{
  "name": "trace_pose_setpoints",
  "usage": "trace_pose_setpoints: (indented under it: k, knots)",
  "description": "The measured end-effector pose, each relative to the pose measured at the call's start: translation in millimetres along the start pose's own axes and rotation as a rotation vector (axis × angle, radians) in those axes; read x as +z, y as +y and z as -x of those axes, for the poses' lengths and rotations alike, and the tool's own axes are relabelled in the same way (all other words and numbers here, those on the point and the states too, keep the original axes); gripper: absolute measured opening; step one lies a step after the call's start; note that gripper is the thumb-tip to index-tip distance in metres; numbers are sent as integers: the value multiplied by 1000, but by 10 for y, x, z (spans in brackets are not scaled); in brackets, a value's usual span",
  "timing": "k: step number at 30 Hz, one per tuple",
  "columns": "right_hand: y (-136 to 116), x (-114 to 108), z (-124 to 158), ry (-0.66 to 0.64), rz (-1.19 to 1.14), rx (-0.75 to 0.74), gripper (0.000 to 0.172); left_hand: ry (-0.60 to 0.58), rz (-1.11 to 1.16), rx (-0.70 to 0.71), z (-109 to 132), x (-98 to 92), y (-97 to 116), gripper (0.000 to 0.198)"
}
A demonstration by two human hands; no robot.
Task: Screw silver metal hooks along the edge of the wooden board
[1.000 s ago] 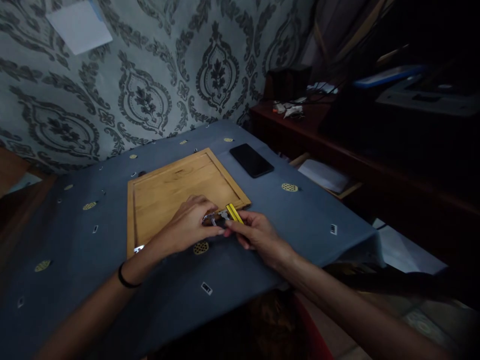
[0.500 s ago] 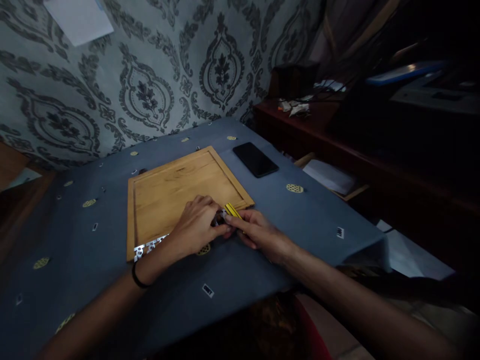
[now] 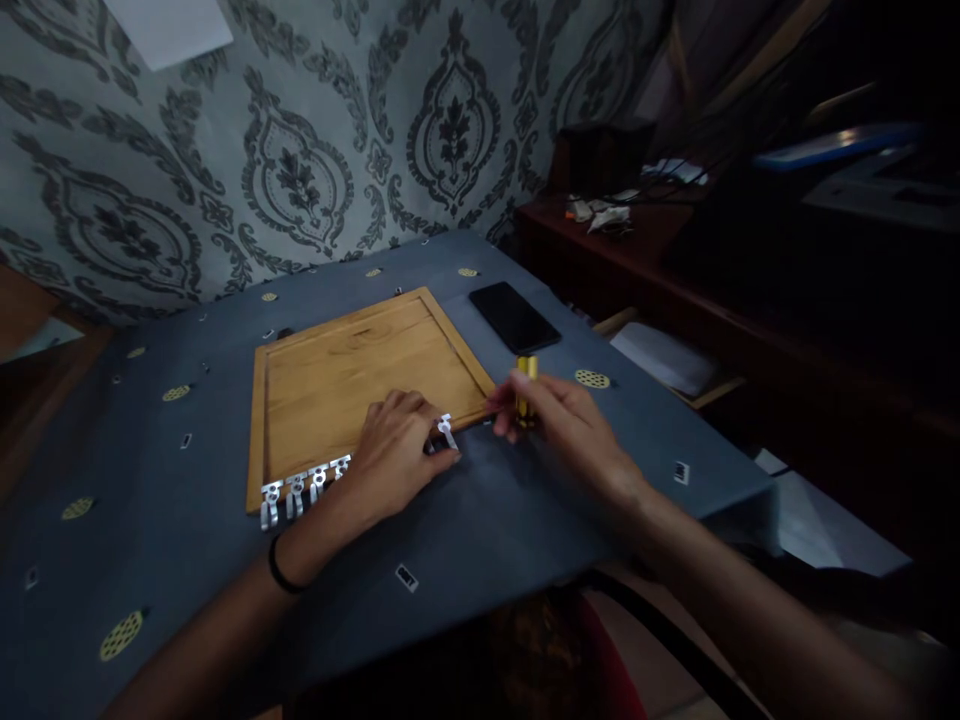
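Note:
My left hand rests palm down at the near edge of a wooden board, its fingers curled over a row of small silver metal pieces that runs along that edge; one more piece shows at its fingertips. My right hand hovers just right of the board's near right corner, fingers closed round a yellow-handled tool that points up and away from me.
The board lies on a table under a blue-grey cloth with small printed motifs. A black phone lies flat beyond the board's right corner. Patterned wallpaper backs the table. A dark wooden shelf with clutter stands to the right.
My right hand has pulled away to the right with the yellow tool, which now stands clear of the left hand. More of the silver row shows along the board's edge.

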State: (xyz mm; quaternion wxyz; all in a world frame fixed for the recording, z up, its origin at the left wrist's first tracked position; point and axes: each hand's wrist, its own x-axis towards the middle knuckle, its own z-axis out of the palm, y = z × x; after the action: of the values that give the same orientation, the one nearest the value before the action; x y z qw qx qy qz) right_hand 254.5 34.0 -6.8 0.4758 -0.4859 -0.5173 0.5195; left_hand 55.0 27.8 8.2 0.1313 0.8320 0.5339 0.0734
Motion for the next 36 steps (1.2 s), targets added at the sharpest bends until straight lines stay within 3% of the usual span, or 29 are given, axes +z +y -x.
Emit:
trace_pose_setpoints:
  k: [3,5,10,14,19,25,36]
  knots:
    - [-151,5,-101,186,80,-219,58,17,22,-16,5,18,1,19]
    - [-190,69,-175,235,100,-307,61,31,33,-24,3,24,3,19]
    - [-15,230,-284,237,143,-519,60,45,51,-47,3,35,19,19]
    - [164,176,-257,215,107,-654,51,48,102,-77,12,56,27,23]
    - [243,56,-219,187,60,-662,34,69,138,-85,9,86,19,26]
    - [284,34,-208,48,96,-767,21,71,158,-110,-7,98,5,33]
    - [205,-4,-191,-30,196,-801,18,141,117,-53,34,150,3,33]
